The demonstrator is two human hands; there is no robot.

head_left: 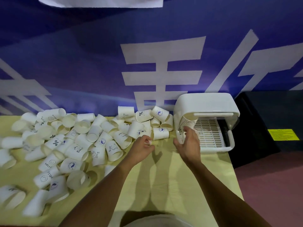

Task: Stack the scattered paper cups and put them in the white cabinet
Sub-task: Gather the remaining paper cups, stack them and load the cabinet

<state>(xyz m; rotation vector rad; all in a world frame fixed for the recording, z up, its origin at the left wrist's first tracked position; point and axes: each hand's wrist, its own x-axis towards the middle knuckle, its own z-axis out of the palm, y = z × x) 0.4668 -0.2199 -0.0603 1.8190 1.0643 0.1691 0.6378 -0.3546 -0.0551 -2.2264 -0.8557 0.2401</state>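
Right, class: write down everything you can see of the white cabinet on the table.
The white cabinet looks like smooth plastic, a box with rounded corners. It stands at the right end of the yellow table, back near the blue wall. Its front is open, showing a white slatted tray inside. A stack of cups stands at the opening's left side, where the right hand reaches.

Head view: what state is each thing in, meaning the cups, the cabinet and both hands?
Loose paper cups: scattered, unstacked, mostly on their sides.
Stack of cups: nested, at the left of the cabinet opening.
White cabinet: front open, slatted tray showing.
Left hand: loosely curled, empty, beside the pile.
Right hand: at the stack, grip unclear.
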